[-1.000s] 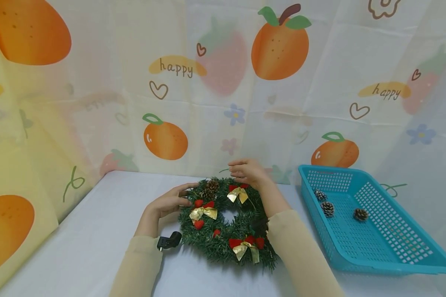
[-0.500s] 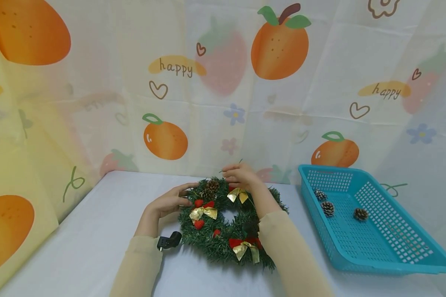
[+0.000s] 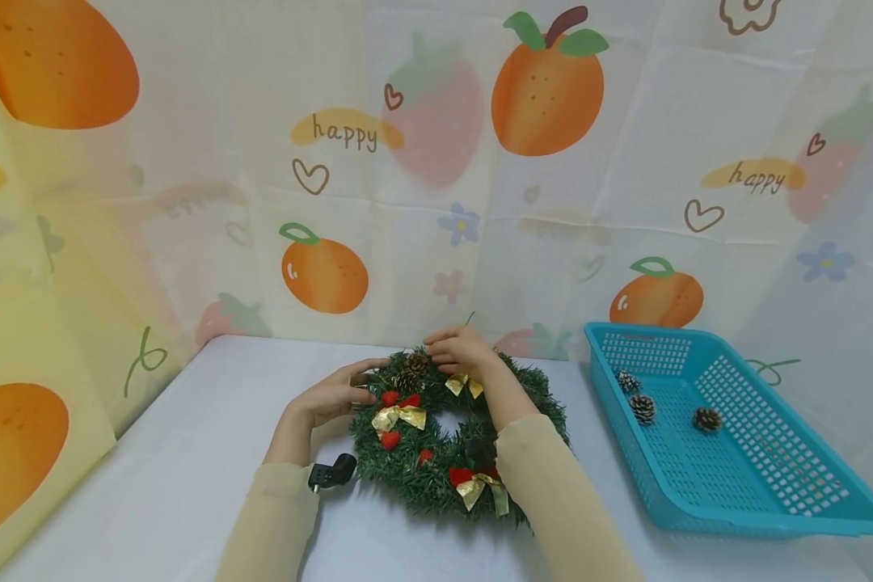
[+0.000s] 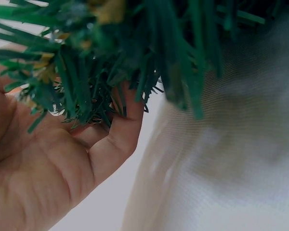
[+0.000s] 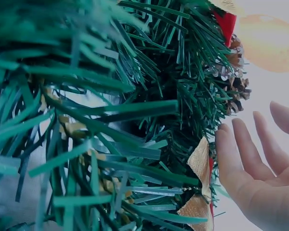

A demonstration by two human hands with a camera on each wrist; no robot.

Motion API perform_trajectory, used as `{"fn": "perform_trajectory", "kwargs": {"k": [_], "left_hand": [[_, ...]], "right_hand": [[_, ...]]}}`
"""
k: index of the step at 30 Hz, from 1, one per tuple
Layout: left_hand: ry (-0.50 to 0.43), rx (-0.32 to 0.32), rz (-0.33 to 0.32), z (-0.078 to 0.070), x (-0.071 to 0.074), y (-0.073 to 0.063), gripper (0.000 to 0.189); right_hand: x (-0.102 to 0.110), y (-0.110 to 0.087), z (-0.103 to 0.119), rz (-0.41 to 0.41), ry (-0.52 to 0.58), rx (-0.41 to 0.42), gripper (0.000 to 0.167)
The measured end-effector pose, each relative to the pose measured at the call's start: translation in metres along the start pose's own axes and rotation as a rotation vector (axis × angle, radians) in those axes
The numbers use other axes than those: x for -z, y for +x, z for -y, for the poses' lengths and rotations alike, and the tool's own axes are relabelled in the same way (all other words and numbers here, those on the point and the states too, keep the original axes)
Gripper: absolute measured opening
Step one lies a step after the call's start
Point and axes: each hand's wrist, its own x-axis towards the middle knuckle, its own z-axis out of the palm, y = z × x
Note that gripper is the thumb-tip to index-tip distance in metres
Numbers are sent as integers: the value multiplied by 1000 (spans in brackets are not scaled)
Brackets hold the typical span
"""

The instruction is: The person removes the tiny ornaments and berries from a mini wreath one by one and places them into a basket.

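White surface (image 3: pixel 153 501) spreading under everything, blue basket (image 3: pixel 738 473) sitting off to the right, bushy green wreath (image 3: pixel 415 481) lying mid-surface, left hand (image 3: pixel 331 398) gripping its left edge, right hand (image 3: pixel 464 352) hanging loose-fingered by its far side, pinecones (image 3: pixel 643 409) chilling in the basket

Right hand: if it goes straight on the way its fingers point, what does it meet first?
Probably the pine cones on the wreath, just ahead of the right hand; depth is unclear, so it may pass over them.

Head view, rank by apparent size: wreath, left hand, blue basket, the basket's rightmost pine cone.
1. Blue basket
2. Wreath, partly hidden by the hands
3. Left hand
4. Rightmost pine cone
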Motion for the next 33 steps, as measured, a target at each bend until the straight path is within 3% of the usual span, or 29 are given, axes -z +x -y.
{"fn": "perform_trajectory", "kwargs": {"k": [14,21,33], "left_hand": [[5,13,-16,-1,-2,0,72],[-23,-33,38,1,0,2,73],[-28,-38,41,1,1,2,74]], "right_hand": [[-2,0,-5,9,-73,-5,37],[-5,2,-5,34,-101,-19,39],[-7,0,-4,33,-174,-4,38]]}}
